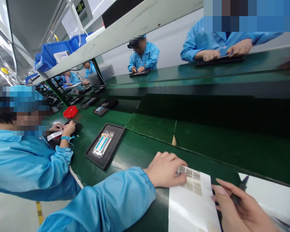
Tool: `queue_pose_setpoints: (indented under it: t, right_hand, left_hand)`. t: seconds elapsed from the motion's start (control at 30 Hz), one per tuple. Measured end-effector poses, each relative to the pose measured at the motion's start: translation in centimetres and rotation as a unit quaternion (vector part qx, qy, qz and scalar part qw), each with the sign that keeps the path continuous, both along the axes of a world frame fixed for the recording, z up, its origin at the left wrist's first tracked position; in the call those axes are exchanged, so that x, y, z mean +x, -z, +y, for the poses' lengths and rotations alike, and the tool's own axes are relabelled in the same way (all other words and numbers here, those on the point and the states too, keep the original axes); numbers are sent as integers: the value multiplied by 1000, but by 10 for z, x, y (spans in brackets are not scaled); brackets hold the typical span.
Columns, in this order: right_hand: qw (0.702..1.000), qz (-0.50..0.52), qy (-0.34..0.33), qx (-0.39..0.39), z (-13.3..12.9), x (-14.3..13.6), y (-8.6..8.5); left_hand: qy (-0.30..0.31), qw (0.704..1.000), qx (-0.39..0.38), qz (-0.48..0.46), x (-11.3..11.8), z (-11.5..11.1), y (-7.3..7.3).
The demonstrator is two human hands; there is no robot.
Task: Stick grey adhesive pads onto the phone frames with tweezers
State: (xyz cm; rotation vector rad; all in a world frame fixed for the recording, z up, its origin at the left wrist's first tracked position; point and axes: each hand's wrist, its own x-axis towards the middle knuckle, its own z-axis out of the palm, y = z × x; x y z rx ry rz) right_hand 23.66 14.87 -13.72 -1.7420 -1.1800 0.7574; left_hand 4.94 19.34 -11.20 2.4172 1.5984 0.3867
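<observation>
While left hand (pixel 166 169) pinches sheet (pixel 189 209) (right hand (pixel 243 207) loosely spread), black tray (pixel 114 143) lies beyond.

The bench (pixel 132 145) looks smooth and glossy, with soft reflections. The white sheet (pixel 190 206) in the left grip (pixel 183 172) looks like smooth paper with a slight sheen. Beyond that grip, the tray (pixel 114 146) is matt black, and the frame (pixel 103 144) inside it has a metallic shine. The red bin (pixel 70 111) looks like shiny plastic; the sleeve (pixel 116 196) behind the grip is creased cloth.

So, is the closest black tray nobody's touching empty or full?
Not empty: a phone-like frame lies in the tray, bare black around it.
</observation>
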Motion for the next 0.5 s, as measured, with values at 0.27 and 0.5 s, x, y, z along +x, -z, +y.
queue_pose_setpoints:
  t: [0.27, 0.5]
  right_hand:
    - [999, 28, -42, -13, 1, -1, -13]
    - [998, 28, -42, 23, 3, 1, -1]
  left_hand:
    - [-4, 1000, -1, -9, 0, -1, 1]
    - [-8, 1000, 8, -14, 1, -2, 1]
